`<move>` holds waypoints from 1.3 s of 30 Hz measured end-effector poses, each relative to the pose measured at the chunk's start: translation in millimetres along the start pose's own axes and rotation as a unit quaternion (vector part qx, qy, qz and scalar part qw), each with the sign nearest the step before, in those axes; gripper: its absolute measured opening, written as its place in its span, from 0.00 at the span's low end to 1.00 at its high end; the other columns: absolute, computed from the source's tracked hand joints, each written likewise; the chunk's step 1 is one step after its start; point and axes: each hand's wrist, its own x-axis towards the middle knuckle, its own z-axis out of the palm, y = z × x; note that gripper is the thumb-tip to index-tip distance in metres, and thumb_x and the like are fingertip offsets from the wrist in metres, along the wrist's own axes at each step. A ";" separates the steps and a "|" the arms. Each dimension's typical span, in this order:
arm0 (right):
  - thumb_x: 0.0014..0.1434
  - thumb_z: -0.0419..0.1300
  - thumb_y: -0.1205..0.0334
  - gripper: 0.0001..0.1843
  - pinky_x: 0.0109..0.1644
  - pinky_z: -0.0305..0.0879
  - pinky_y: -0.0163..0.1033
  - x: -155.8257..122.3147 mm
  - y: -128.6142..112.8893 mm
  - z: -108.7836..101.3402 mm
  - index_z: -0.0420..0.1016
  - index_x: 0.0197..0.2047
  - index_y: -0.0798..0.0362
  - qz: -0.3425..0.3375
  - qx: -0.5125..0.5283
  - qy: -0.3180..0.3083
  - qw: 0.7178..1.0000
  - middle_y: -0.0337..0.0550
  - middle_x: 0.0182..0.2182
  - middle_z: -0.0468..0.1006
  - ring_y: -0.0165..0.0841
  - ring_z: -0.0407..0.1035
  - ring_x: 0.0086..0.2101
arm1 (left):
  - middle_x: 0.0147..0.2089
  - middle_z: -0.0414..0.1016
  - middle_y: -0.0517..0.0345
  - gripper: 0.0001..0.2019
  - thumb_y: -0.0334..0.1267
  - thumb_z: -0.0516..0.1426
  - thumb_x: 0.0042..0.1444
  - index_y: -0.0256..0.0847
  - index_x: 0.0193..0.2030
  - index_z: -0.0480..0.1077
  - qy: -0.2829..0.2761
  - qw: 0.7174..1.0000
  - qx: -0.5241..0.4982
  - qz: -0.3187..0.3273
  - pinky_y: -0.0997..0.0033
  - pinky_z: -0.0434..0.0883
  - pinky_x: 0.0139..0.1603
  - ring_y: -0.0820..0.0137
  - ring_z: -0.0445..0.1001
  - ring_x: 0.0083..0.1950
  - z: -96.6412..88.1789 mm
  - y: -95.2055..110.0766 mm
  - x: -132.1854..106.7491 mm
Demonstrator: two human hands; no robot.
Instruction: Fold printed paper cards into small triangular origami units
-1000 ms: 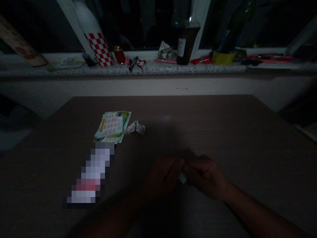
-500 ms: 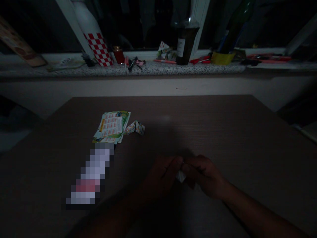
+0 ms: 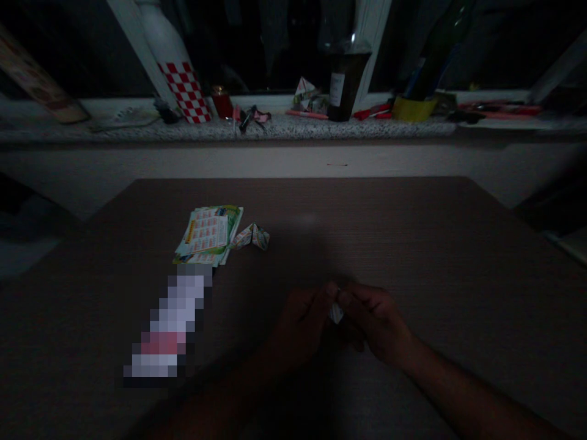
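Note:
Close together above the near part of the table, my left hand (image 3: pixel 305 318) and my right hand (image 3: pixel 376 318) both pinch a small piece of folded paper (image 3: pixel 336 313). Thumbs and fingertips meet at its top, so most of the paper is hidden; a pale printed corner shows below them. Farther off to the left lies a stack of printed paper slips (image 3: pixel 208 233), green and white with rows of red print. Touching its right edge is a folded paper piece (image 3: pixel 252 237) with similar print.
A pixelated, bright-screened object (image 3: pixel 172 324) lies on the wooden table (image 3: pixel 403 238) left of my hands. Along the stone windowsill (image 3: pixel 284 127) stand a red-and-white checked bottle (image 3: pixel 186 91), a dark cup with a label (image 3: pixel 343 85), a green bottle (image 3: pixel 440 55) and another folded paper piece (image 3: pixel 305 93).
Both hands keep their pinch on the folded paper, with small shifts of the fingers. The right hand's lower fingers have moved slightly. The view has shifted a little.

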 end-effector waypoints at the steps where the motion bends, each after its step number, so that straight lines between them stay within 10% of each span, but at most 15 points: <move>1: 0.65 0.54 0.51 0.20 0.17 0.53 0.27 0.3 0.1 0.7 0.65 0.26 0.55 -0.003 -0.001 0.004 1.000 0.29 0.13 0.60 0.21 0.55 0.13 | 0.15 0.62 0.62 0.27 0.57 0.48 0.61 0.38 0.19 0.64 -0.003 1.000 0.003 -0.002 0.77 0.56 0.18 0.76 0.63 0.17 0.8 0.2 -0.5; 29: 0.63 0.56 0.50 0.19 0.17 0.55 0.28 3.6 1.6 7.4 0.67 0.27 0.55 -0.021 -0.003 0.031 0.999 0.29 0.13 0.60 0.22 0.55 0.14 | 0.13 0.53 0.66 0.29 0.65 0.52 0.50 0.40 0.15 0.58 0.026 0.991 -0.109 -0.077 0.75 0.53 0.18 0.78 0.53 0.16 -3.0 -6.2 7.1; 39: 0.62 0.56 0.49 0.17 0.25 0.60 0.32 5.7 -6.5 -1.0 0.72 0.31 0.54 -0.051 -0.077 0.076 0.993 0.36 0.20 0.67 0.26 0.61 0.21 | 0.28 0.65 0.63 0.13 0.47 0.55 0.59 0.39 0.34 0.68 0.080 0.993 0.054 0.066 0.77 0.61 0.30 0.74 0.63 0.30 -13.3 2.7 -0.5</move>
